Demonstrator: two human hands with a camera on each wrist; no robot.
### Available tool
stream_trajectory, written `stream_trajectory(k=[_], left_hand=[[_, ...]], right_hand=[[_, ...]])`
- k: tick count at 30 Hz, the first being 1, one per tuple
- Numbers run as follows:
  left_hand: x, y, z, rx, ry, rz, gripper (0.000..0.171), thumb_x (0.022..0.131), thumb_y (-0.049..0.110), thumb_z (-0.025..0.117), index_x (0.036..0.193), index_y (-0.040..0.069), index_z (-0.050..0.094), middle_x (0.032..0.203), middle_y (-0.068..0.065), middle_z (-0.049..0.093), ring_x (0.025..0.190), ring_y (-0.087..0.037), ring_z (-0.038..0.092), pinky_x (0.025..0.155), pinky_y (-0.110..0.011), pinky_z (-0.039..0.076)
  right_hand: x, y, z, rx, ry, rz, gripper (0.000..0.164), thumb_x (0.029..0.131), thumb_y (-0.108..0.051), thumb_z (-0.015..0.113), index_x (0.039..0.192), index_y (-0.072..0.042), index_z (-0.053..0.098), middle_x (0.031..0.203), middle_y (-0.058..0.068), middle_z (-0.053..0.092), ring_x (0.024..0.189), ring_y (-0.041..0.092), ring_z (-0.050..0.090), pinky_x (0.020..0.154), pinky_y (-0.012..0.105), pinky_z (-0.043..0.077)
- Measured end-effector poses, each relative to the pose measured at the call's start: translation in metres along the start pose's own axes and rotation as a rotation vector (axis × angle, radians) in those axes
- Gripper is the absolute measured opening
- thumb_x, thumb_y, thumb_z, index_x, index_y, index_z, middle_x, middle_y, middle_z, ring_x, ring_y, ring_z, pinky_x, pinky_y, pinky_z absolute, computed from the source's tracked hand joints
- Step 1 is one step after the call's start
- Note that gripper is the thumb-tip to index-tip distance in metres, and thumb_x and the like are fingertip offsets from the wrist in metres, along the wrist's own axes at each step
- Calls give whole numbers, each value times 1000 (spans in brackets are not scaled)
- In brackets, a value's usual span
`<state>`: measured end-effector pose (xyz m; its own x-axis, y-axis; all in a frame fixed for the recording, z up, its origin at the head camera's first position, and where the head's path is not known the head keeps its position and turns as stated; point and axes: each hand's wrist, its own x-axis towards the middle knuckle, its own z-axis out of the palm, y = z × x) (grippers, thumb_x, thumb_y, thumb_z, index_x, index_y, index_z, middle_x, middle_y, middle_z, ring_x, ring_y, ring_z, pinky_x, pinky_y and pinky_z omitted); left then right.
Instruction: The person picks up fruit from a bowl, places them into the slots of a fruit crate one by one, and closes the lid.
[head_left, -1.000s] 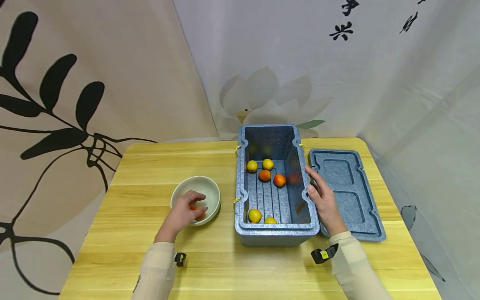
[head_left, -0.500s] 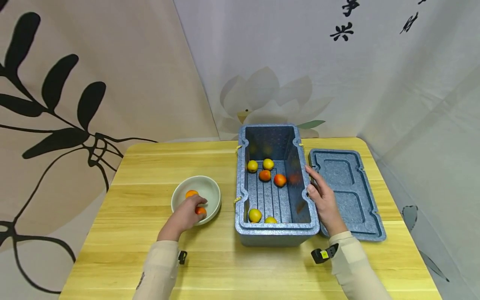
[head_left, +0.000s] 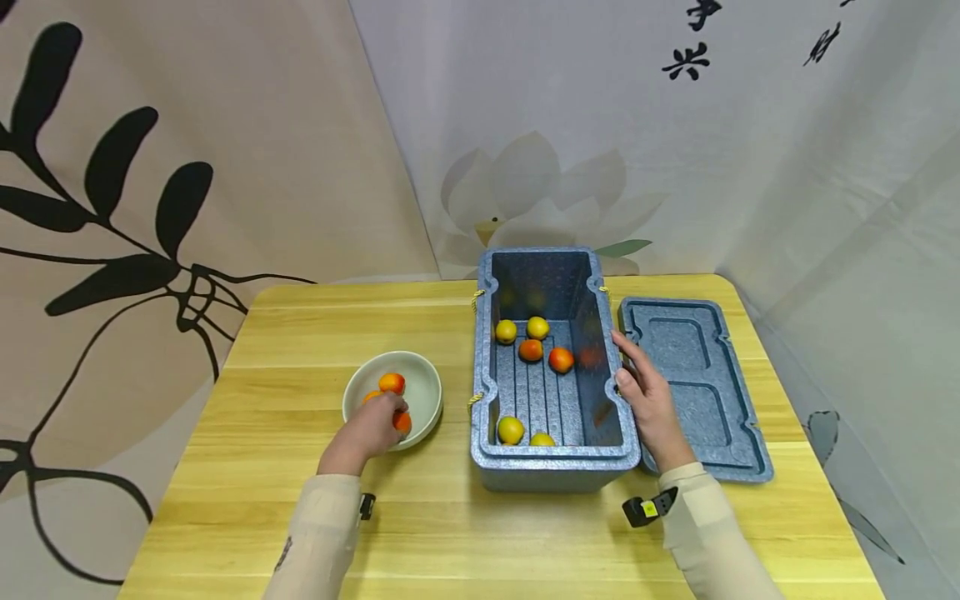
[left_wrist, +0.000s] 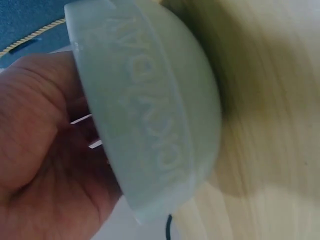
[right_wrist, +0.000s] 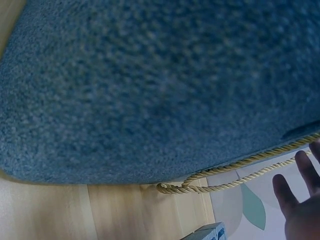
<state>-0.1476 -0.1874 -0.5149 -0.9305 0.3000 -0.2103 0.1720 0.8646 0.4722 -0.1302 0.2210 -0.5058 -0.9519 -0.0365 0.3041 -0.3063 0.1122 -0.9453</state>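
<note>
My left hand [head_left: 370,433] reaches into a pale green bowl [head_left: 425,383], its fingers curled round a small orange-red fruit [head_left: 402,422]. Two similar fruits lie in the bowl by the fingers, one of them an orange fruit [head_left: 392,382] in full sight. In the left wrist view the bowl's outer wall [left_wrist: 145,110] hides the fingertips. On the right, my right hand [head_left: 652,412] rests against the right rim of a blue-grey foam box [head_left: 483,358], fingers extended. Inside the box are yellow fruits [head_left: 537,327] and orange-red fruits [head_left: 561,360].
A matching box lid [head_left: 697,392] lies flat on the wooden table [head_left: 285,350], right of the box. Yellow rope [right_wrist: 240,165] runs along the box's side. Behind the table hangs a printed curtain [head_left: 300,167].
My left hand has sunk deeper into the bowl and its fingers have closed round a fruit. The other fruits there have shifted and show more. The right hand stays at the box.
</note>
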Motion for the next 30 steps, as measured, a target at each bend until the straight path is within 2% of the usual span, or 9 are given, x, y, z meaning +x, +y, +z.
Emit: stream_trajectory(k=[6, 10, 13, 17, 20, 27, 30], left_hand=[[-3, -6, 1, -43, 22, 27, 31, 75, -5, 76, 105, -9, 67, 98, -14, 63, 90, -29, 56, 85, -43, 50], [-4, -10, 1, -129, 42, 17, 36, 78, -4, 76, 111, -12, 64, 107, -19, 62, 95, -31, 59, 89, -46, 51], [-4, -13, 2, -198, 105, 32, 38, 79, -4, 76, 114, -11, 63, 110, -20, 61, 96, -32, 60, 89, -46, 51], [-3, -16, 2, -267, 227, 86, 38, 78, -6, 78, 114, -9, 64, 112, -18, 61, 98, -34, 62, 88, -46, 53], [-3, -16, 1, -319, 283, 99, 39, 78, -6, 78, 115, -7, 64, 114, -18, 62, 101, -36, 62, 87, -45, 55], [-3, -5, -8, -522, 335, 88, 41, 81, -7, 77, 120, -6, 64, 117, -20, 61, 108, -34, 60, 87, -34, 56], [0, 0, -12, -564, 343, 84, 41, 81, -6, 77, 120, -5, 64, 118, -18, 60, 110, -33, 59, 87, -28, 55]], right_hand=[[0, 0, 0, 9, 5, -2, 48, 102, -1, 44, 149, -8, 43, 152, 8, 39, 138, 18, 35, 105, 22, 36], [-1, 0, -1, 11, 3, 4, 48, 102, -2, 44, 149, -8, 42, 153, 9, 38, 138, 20, 35, 105, 22, 36], [-1, 0, -1, 7, 4, 9, 47, 102, -3, 44, 149, -8, 42, 153, 9, 38, 139, 19, 34, 104, 23, 36], [0, -1, 0, 8, -4, 9, 47, 103, -3, 44, 149, -9, 42, 153, 8, 38, 138, 19, 34, 104, 22, 37], [1, -1, 1, 14, -12, 9, 48, 102, -2, 44, 150, -9, 42, 153, 7, 38, 138, 22, 35, 102, 21, 38], [0, -2, 1, 7, -17, 35, 48, 104, -5, 43, 151, -11, 40, 154, 7, 36, 139, 27, 34, 98, 22, 41], [-1, -2, 0, 2, -14, 40, 48, 104, -6, 43, 151, -12, 40, 155, 5, 36, 139, 25, 33, 97, 21, 41]])
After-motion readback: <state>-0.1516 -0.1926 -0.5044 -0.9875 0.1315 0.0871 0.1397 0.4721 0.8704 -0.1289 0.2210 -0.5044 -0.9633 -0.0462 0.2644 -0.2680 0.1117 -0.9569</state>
